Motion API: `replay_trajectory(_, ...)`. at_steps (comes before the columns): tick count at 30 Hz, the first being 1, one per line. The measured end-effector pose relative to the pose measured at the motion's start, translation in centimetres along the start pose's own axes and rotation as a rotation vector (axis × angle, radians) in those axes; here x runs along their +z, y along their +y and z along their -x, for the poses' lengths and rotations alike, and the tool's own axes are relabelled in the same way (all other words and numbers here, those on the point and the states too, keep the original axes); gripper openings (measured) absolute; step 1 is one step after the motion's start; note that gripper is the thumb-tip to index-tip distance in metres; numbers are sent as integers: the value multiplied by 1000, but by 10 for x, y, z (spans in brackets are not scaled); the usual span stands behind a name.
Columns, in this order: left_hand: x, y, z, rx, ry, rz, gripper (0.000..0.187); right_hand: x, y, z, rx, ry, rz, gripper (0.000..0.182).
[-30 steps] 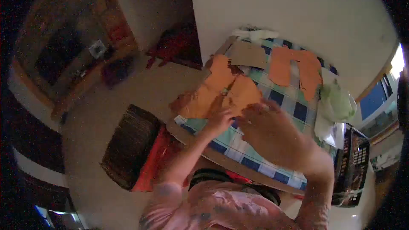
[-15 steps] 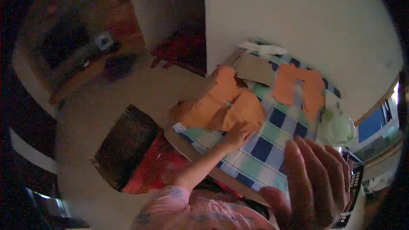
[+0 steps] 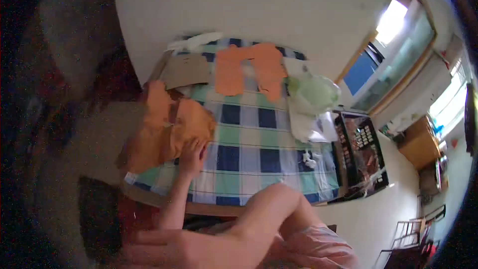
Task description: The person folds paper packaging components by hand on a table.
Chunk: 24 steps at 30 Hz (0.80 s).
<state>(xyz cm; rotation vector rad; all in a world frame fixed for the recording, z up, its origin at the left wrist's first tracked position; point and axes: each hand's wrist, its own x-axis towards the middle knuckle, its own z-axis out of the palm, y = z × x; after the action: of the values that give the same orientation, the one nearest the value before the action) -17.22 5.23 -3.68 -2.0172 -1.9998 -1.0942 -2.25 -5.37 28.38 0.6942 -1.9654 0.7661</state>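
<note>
My left hand (image 3: 192,158) rests on the near right part of an orange cloth piece (image 3: 189,124) at the left of a checked sheet (image 3: 251,157). Its fingers lie on the cloth, bent a little and apart. My right arm is bent across the front of me, its elbow over the sheet's near edge. At the lower left, my right hand (image 3: 154,249) is blurred, with the thumb and fingers seemingly stretched leftward and nothing visible in them. Another orange cloth piece (image 3: 226,74), with a gap in its middle, lies flat farther back. A brown piece (image 3: 186,71) lies beside it.
A pale green plastic bag (image 3: 316,94) lies at the sheet's right, above white material (image 3: 303,127). Small white scraps (image 3: 308,159) are nearby. A black crate (image 3: 362,152) stands at the right edge. Behind the sheet rises a wall (image 3: 249,5); a dark block (image 3: 99,214) is at lower left.
The view has swung right, bringing the crate and window into fuller view. My right hand has swept from the right foreground across to the lower left. My left hand stays on the orange cloth.
</note>
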Motion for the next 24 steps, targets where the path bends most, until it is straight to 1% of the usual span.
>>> replay_trajectory(3, 16, -5, 8, -26, 4, -12, 30, 15, 11, 1, -21, -12, -119, 36)
replay_trajectory(5, 8, -3, 8, -16, -19, -47, 33, 21, 15, 6, -26, -20, -153, 36)
replay_trajectory(6, -6, 0, 14, -4, -6, -28, 35, 27, 11, -1, -27, -27, -167, 35)
replay_trajectory(8, 1, -1, 13, 18, 23, 13, 39, 30, 12, 3, -10, -48, -184, 35)
replay_trajectory(11, -21, 19, 8, 21, 4, -82, 42, 31, 11, 7, 4, -64, -229, 34)
replay_trajectory(14, -24, 18, 7, -2, -2, -38, 38, 34, 10, 10, 22, -105, -257, 33)
replay_trajectory(17, 0, -2, 17, -38, 50, 11, 36, 35, 10, 16, 55, -158, -279, 33)
replay_trajectory(20, 4, -9, 17, -48, 66, -3, 32, 32, 5, 24, 98, -255, -310, 32)
replay_trajectory(23, -2, -13, 19, 12, 132, -183, 27, 21, 1, 39, 159, -431, -305, 32)
replay_trajectory(24, -1, -14, 21, -49, 167, -112, 25, 17, -1, 46, 186, -500, -291, 32)
